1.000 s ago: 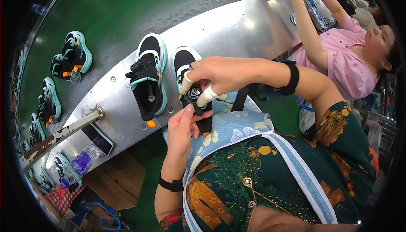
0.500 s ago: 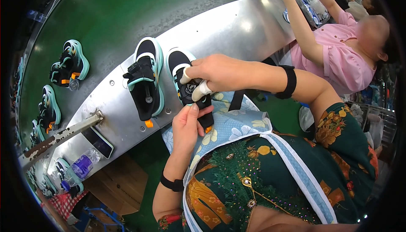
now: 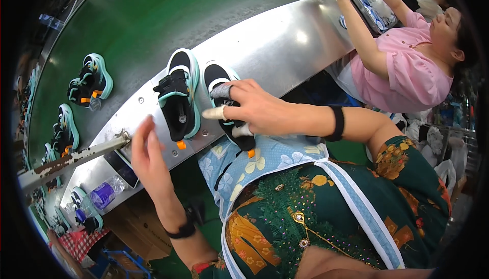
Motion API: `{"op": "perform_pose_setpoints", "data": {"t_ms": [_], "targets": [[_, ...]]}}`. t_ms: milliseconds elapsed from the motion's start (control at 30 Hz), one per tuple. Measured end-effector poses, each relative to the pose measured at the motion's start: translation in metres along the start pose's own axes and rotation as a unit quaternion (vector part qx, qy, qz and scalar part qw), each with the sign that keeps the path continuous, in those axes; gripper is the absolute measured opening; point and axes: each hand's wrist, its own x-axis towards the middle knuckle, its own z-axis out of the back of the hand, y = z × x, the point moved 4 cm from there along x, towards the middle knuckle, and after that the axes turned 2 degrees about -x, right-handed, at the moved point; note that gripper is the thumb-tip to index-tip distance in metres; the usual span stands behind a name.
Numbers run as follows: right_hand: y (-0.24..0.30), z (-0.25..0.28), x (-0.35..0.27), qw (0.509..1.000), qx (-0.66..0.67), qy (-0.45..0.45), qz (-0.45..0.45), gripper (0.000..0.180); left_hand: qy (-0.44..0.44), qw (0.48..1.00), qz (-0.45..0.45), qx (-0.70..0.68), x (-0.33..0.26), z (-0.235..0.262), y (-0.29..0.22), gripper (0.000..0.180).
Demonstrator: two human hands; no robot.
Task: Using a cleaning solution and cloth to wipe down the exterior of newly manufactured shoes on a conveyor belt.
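Presently the right hand (image 3: 254,108) is clamped on the light, flexible black sandal (image 3: 226,103) at its strap, the firmest hold, while the left hand (image 3: 147,157) hovers spread, holding nothing.

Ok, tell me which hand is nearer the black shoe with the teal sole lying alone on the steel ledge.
Left. The left hand hovers open just beside the black shoe with the teal sole, not touching; the right hand rests on the neighbouring black shoe.

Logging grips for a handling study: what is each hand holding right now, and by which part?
The right hand grips the black sandal across its middle strap area, from above. The left hand is open and holds nothing, hovering at the metal table edge.
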Motion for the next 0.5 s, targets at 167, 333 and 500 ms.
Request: {"op": "perform_pose_setpoints", "data": {"t_ms": [167,333,500], "targets": [[-0.061,0.007,0.017,0.991,-0.137,-0.009,0.002,0.048,0.047,0.995,0.074,0.04,0.044,-0.032,0.068,0.037],[-0.075,0.069,0.009,0.981,-0.132,0.128,-0.055,0.051,0.111,0.989,0.079,0.061,0.016,-0.039,0.071,0.032],[-0.02,0.041,0.065,0.975,0.132,0.174,-0.054,0.056,0.086,0.992,0.081,-0.043,-0.011,-0.045,0.072,0.03]]}}
